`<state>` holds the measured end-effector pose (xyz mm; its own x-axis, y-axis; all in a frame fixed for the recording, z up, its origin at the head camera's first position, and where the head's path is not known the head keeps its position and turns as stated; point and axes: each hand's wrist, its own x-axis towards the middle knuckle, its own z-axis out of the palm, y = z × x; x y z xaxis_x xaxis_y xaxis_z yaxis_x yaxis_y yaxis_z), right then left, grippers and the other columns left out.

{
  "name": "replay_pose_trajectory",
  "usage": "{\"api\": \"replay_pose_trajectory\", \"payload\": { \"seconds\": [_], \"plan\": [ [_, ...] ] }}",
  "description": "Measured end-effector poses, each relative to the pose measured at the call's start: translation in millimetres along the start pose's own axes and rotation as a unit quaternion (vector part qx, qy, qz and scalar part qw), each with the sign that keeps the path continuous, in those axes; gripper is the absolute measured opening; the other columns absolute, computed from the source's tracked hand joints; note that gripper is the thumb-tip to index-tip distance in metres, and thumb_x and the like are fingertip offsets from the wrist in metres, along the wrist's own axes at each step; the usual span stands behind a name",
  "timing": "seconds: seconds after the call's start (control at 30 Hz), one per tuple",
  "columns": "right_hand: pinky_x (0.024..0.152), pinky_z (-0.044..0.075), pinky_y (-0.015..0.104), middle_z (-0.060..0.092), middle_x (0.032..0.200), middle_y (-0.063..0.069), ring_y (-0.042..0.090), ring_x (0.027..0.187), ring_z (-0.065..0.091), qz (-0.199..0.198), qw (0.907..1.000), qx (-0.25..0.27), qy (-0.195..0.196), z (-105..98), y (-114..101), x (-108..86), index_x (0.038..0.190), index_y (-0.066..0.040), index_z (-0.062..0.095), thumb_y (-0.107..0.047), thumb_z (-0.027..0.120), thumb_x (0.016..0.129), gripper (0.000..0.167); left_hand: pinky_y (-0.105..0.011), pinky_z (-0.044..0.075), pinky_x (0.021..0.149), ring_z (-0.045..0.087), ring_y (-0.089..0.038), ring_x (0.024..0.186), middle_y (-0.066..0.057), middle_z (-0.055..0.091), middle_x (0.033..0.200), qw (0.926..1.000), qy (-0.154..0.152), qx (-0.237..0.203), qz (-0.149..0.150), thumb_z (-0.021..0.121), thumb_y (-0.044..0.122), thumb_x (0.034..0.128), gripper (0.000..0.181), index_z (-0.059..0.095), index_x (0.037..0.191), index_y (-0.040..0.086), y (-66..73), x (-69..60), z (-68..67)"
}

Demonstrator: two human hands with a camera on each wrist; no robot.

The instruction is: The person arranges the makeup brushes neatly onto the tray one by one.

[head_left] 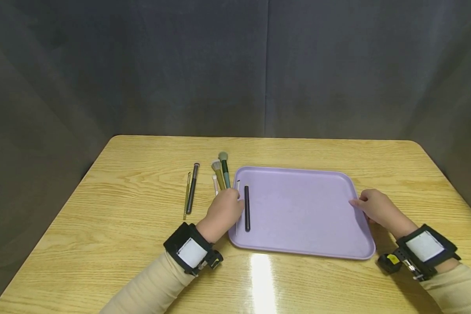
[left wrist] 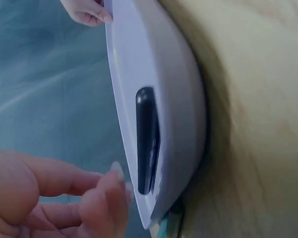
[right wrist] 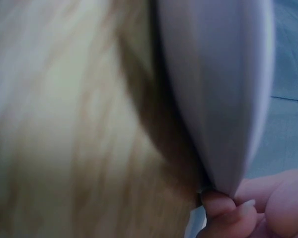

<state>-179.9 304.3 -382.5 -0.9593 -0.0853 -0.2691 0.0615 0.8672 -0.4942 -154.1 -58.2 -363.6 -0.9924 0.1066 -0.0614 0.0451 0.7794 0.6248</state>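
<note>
A lilac tray (head_left: pixel 302 213) lies on the wooden table, with a black-handled makeup brush (head_left: pixel 247 209) and a thin slender brush (head_left: pixel 238 184) along its left side. My left hand (head_left: pixel 226 210) is over the tray's left rim, hiding part of the slender brush. In the left wrist view its fingers (left wrist: pixel 109 203) are loosely bent beside the black brush handle (left wrist: pixel 146 134), with nothing visible between them. At the opposite end, my right hand (head_left: pixel 376 208) grips the tray's right rim, thumb above and fingers underneath, as the right wrist view shows at the tray edge (right wrist: pixel 223 124).
Left of the tray lie a green-handled brush (head_left: pixel 225 168), a fan-shaped olive brush (head_left: pixel 218 172) and a small pale brush (head_left: pixel 215 183), partly behind my left hand. Farther left are a black brush (head_left: pixel 193 187) and a thin gold brush (head_left: pixel 187 196). A dark curtain (head_left: pixel 204 69) hangs behind.
</note>
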Motion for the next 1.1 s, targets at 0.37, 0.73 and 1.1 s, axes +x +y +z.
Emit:
{"api": "replay_pose_trajectory", "payload": {
  "seconds": [0.37,0.73,1.1],
  "plan": [
    [0.051,0.041,0.033,0.046,0.066,0.007,0.019,0.057,0.046,0.008,1.0000,-0.001,0.000,0.1,-1.4,-0.3,0.083,0.006,0.051,-0.014,0.052,0.100,0.027,-0.026,0.036,0.042,0.047,-0.016,0.050,-0.006,0.051,0.061,0.9995,0.033,0.000,-0.003,0.057,0.004,0.0925,0.019,0.060,0.074,0.000,-15.1,1.7,-12.5],
    [0.051,0.041,0.033,0.046,0.066,0.007,0.019,0.058,0.046,0.007,1.0000,-0.004,0.000,-0.3,-1.4,-0.7,0.083,0.006,0.051,-0.014,0.052,0.100,0.027,-0.035,0.043,0.047,0.051,-0.024,0.060,-0.015,0.055,0.074,0.9967,0.067,0.046,-0.001,0.060,0.002,0.0903,0.011,0.062,0.087,-0.009,-29.0,2.1,-17.7],
    [0.052,0.044,0.033,0.047,0.069,0.009,0.020,0.059,0.048,0.013,0.9999,-0.002,-0.003,0.2,-0.8,0.0,0.085,0.007,0.051,-0.014,0.052,0.100,0.026,-0.034,0.045,0.048,0.054,-0.024,0.061,-0.018,0.054,0.078,0.9956,0.056,0.070,-0.029,0.061,0.003,0.0906,0.014,0.060,0.089,-0.011,-35.2,6.9,-18.6]
  ]
}}
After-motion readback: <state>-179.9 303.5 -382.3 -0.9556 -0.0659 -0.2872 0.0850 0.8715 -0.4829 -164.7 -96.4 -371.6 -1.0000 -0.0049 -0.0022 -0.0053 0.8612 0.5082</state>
